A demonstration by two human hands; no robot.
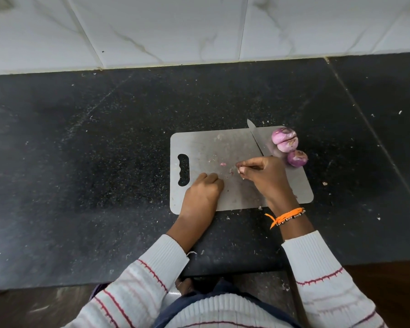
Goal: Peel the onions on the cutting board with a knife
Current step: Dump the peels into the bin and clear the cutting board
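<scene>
three peeled red onions [286, 144] right-centre of frame, at cutting board [237, 169] far edge, beside knife [256, 138]. right hand [263, 176] pinches what looks like a skin scrap, left hand [204, 188] curled, empty. onions firm, slick, roll-prone; grip round the sides

You will find no readable text, label, brand or number anywhere here, neither on the cutting board [223, 150] nor the knife [256, 136].

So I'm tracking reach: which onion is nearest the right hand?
The lone onion at the board's right edge; the other two sit farther back.
</scene>
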